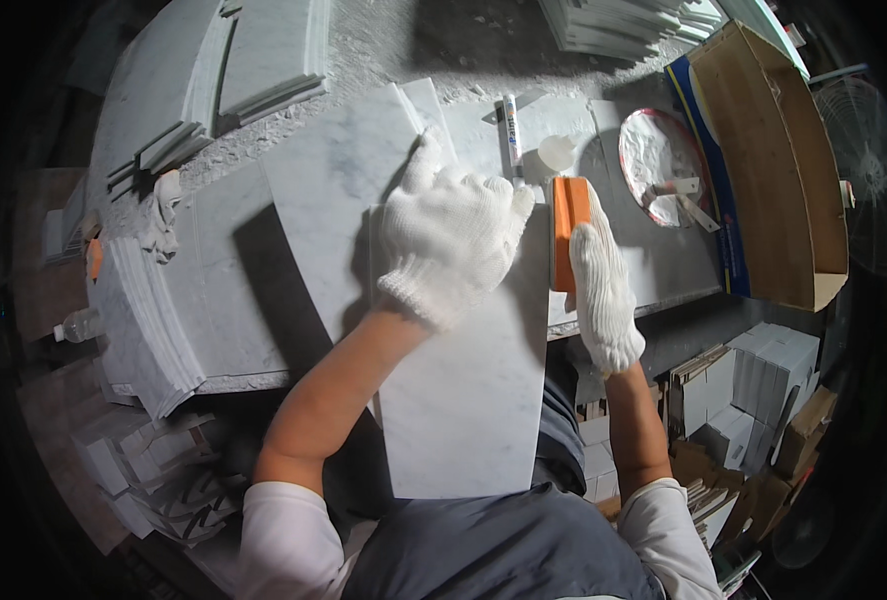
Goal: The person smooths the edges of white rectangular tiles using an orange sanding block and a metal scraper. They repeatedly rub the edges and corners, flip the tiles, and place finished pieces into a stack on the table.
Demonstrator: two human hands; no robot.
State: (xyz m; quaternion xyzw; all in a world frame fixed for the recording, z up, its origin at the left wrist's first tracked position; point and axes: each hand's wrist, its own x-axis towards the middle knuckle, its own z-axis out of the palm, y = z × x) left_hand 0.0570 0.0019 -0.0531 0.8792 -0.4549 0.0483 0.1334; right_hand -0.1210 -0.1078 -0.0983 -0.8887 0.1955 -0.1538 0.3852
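My left hand (pixel 450 240), in a white knitted glove, rests on a grey-white marble tile (pixel 463 400) with its fingers spread and the index stretched toward the far side. The tile reaches from the table toward my lap. My right hand (pixel 603 290), gloved as well, grips an orange block (pixel 569 225), seemingly a hand sanding block, held along the tile's right edge. Whether the block touches that edge is hard to tell. Another larger marble tile (pixel 328 170) lies beneath and to the left of my left hand.
Beyond my hands lie a marker pen (pixel 512 135) and a round dish of white paste (pixel 653 150) with scrapers on it. An open cardboard box (pixel 773 160) stands at right. Stacked tiles (pixel 273 55) fill the far left; white boxes (pixel 763 370) stand lower right.
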